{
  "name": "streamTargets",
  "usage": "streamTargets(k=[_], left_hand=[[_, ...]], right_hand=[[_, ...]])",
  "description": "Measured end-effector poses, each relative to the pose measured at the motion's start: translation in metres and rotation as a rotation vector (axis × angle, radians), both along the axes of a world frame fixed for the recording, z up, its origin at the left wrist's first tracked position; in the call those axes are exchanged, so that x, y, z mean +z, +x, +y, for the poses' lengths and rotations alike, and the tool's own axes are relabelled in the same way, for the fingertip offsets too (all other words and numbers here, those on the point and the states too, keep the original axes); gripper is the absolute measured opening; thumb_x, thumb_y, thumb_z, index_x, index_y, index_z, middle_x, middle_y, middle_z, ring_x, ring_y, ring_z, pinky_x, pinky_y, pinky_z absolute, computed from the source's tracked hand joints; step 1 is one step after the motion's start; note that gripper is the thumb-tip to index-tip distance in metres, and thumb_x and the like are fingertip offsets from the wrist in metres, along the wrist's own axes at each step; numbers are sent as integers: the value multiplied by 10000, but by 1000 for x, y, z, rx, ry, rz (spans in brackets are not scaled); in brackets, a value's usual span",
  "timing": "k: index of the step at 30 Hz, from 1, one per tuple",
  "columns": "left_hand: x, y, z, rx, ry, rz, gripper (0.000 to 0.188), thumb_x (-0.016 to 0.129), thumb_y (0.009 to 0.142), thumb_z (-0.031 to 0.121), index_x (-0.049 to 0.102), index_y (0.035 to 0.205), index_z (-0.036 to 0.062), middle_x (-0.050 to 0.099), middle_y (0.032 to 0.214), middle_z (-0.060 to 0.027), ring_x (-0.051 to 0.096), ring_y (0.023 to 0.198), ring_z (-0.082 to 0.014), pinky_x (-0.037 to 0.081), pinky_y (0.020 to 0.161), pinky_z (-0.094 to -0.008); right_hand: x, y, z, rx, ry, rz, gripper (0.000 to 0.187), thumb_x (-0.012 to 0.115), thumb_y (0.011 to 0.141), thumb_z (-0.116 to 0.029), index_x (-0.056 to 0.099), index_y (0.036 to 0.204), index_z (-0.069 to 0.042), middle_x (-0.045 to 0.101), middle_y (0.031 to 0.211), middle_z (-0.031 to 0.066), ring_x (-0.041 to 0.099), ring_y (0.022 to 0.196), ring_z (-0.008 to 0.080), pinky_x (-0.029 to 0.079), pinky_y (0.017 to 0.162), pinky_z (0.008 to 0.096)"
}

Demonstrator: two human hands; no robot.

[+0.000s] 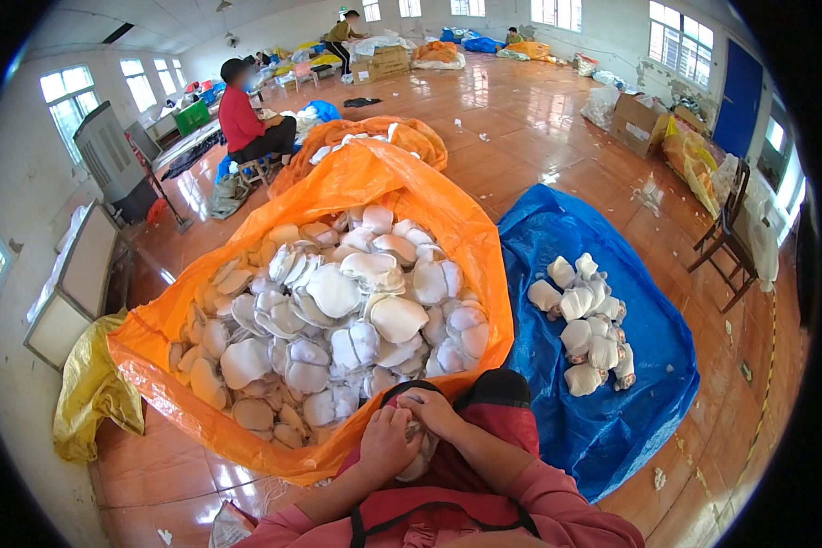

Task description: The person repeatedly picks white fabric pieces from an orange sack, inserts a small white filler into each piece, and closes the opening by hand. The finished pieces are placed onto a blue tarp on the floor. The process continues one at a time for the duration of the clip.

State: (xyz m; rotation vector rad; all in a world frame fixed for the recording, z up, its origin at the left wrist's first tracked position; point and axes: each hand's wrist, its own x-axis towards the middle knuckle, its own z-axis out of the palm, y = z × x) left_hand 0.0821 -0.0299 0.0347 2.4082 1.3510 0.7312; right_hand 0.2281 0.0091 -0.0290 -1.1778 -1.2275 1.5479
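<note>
Close together over my lap, my left hand (389,445) and my right hand (432,413) are both closed on a small whitish fabric piece (417,468). Fingers cover much of it, so its full shape is hidden. Right in front of my knees, a large orange sack (461,224) lies wide open, its rim spread out. Heaped inside are many flat, rounded white fabric pieces (333,290), some with a seam across them. On a blue plastic sheet (566,447) to my right lies a small pile of puffier white fabric pieces (603,352).
A person in red (242,119) sits on a low stool beyond the sack, beside another orange sack (420,142). A yellow sack (96,397) lies at the left. At the right stand a wooden chair (729,233) and a cardboard box (637,125). White scraps dot the tiled floor.
</note>
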Motion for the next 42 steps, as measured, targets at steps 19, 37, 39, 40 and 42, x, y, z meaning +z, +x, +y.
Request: streamTargets(k=[19,37,39,40,42], left_hand=[[1,-2,-1,-1,-15,22,289,726,762,227,580,939,51,561,914,-140,566,889,-343,472,794,-438],[20,-8,2,-6,105,-30,349,743,729,185,594,1015,52,571,991,-155,558,975,-339,466,860,-423],[38,-11,17,-66,130,-188,359,747,745,166,578,1038,44,559,1015,-153,559,954,-326,468,864,-407],[48,-11,23,-91,138,-266,365,750,753,157,571,1049,40,553,1027,-152,560,943,-319,470,866,-399],[85,-8,26,-195,-507,-717,375,754,786,198,566,1064,28,540,1023,-144,555,938,-299,471,854,-414]], right_hand=[[-3,1,1,4,10,-55,329,617,945,-300,663,1025,15,685,946,85,617,871,149,487,794,300],[-17,2,2,27,-24,98,227,611,955,-227,653,1037,-19,648,957,24,575,872,108,479,791,265],[-22,2,2,16,-42,119,253,614,949,-244,653,1041,-12,655,959,39,582,871,120,478,795,275],[-16,0,1,12,-61,80,273,612,946,-256,654,1037,-2,665,958,58,592,868,132,479,798,285],[-17,-1,-1,-13,21,-69,278,603,929,-242,655,1039,8,679,960,97,608,871,158,479,807,308]])
